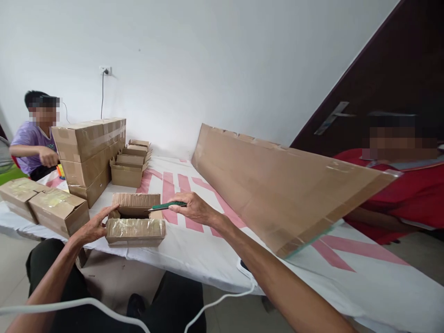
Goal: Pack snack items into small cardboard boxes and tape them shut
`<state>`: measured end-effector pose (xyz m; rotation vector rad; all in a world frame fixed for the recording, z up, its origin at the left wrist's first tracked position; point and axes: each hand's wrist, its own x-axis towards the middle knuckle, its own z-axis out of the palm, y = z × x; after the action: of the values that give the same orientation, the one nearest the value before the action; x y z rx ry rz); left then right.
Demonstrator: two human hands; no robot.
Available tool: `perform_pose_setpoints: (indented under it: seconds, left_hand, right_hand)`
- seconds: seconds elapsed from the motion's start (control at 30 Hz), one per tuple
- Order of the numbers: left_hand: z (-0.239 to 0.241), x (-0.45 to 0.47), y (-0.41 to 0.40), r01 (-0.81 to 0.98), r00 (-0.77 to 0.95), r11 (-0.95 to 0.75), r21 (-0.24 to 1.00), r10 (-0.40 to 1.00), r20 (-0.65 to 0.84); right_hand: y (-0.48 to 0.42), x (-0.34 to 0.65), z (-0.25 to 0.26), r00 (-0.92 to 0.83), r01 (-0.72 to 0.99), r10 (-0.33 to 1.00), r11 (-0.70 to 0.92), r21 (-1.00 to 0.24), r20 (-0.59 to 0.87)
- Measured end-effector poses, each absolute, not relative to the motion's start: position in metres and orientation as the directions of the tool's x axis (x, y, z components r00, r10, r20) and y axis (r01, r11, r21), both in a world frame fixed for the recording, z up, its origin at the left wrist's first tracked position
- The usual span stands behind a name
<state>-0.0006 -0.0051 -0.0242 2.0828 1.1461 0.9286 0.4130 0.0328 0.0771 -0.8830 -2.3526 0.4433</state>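
A small cardboard box (pixel 137 233) sits at the near edge of the table, its top flaps parted so the dark inside shows. Shiny clear tape covers the flap nearest me. My left hand (pixel 93 227) grips the box's left side, fingers near the top edge and thumb lower down. In my right hand (pixel 194 208) is a green box cutter (pixel 169 205), its tip pointing left over the box's right end. Whether the blade touches the cardboard, I cannot tell.
Stacked taped boxes (pixel 90 143) stand at the left, with open boxes (pixel 126 175) behind. Two closed boxes (pixel 58 210) lie near left. A large cardboard panel (pixel 277 185) leans at the right. One person (pixel 33 138) sits left, another (pixel 409 185) right. A white cable (pixel 222 300) hangs in front.
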Motion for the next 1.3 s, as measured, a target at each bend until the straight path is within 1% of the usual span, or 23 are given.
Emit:
perform_pose_setpoints:
  seconds: [0.07, 0.13, 0.2, 0.27, 0.33, 0.43, 0.53, 0.63, 0.77, 0.8, 0.9, 0.97, 1.07, 1.2, 1.3]
  left_hand:
    - [-0.025, -0.001, -0.003, 0.476, 0.370, -0.440, 0.761, 0.886, 0.281]
    - [-0.025, -0.001, -0.002, 0.485, 0.358, -0.422, 0.766, 0.895, 0.266]
    - [-0.026, 0.000, -0.002, 0.483, 0.352, -0.416, 0.770, 0.898, 0.264]
    - [-0.028, 0.000, -0.001, 0.477, 0.343, -0.409, 0.778, 0.902, 0.264]
    - [-0.029, 0.001, 0.001, 0.476, 0.325, -0.391, 0.788, 0.911, 0.255]
    - [-0.033, -0.001, 0.003, 0.476, 0.300, -0.361, 0.802, 0.924, 0.238]
    - [-0.037, -0.005, 0.005, 0.471, 0.287, -0.350, 0.809, 0.929, 0.235]
    - [-0.038, -0.008, 0.009, 0.493, 0.283, -0.344, 0.800, 0.932, 0.226]
    - [-0.036, -0.009, 0.014, 0.507, 0.280, -0.321, 0.800, 0.939, 0.199]
    - [-0.035, -0.009, 0.015, 0.505, 0.277, -0.310, 0.805, 0.942, 0.188]
    - [-0.033, -0.009, 0.014, 0.500, 0.261, -0.271, 0.823, 0.953, 0.155]
    - [-0.033, -0.010, 0.012, 0.501, 0.253, -0.261, 0.825, 0.956, 0.149]
    - [-0.032, -0.011, 0.012, 0.506, 0.262, -0.296, 0.810, 0.948, 0.183]
    - [-0.031, -0.006, 0.018, 0.481, 0.295, -0.390, 0.785, 0.915, 0.274]
    - [-0.029, 0.003, 0.022, 0.473, 0.288, -0.433, 0.767, 0.899, 0.330]
  right_hand:
    - [0.037, 0.417, 0.072, -0.594, 0.497, 0.681, 0.729, -0.470, 0.428]
    - [0.041, 0.425, 0.056, -0.515, 0.522, 0.703, 0.711, -0.471, 0.491]
    - [0.045, 0.435, 0.026, -0.380, 0.560, 0.737, 0.665, -0.495, 0.559]
    - [0.045, 0.445, -0.018, -0.220, 0.602, 0.787, 0.574, -0.555, 0.577]
    - [0.040, 0.453, -0.067, -0.092, 0.648, 0.837, 0.461, -0.606, 0.539]
    - [0.025, 0.458, -0.131, 0.038, 0.687, 0.894, 0.301, -0.662, 0.446]
    - [0.016, 0.456, -0.157, 0.051, 0.677, 0.911, 0.270, -0.685, 0.410]
    - [0.023, 0.445, -0.148, 0.015, 0.634, 0.908, 0.315, -0.706, 0.418]
    - [0.054, 0.412, -0.107, -0.055, 0.522, 0.898, 0.398, -0.754, 0.436]
    - [0.063, 0.402, -0.095, -0.065, 0.485, 0.893, 0.418, -0.768, 0.445]
    - [0.088, 0.369, -0.060, -0.119, 0.287, 0.888, 0.458, -0.841, 0.444]
    - [0.103, 0.351, -0.040, -0.183, 0.230, 0.887, 0.458, -0.859, 0.424]
    - [0.119, 0.331, -0.020, -0.307, 0.265, 0.856, 0.497, -0.826, 0.416]
    - [0.127, 0.317, -0.001, -0.418, 0.349, 0.795, 0.588, -0.730, 0.440]
    - [0.127, 0.308, 0.011, -0.502, 0.399, 0.740, 0.658, -0.639, 0.448]
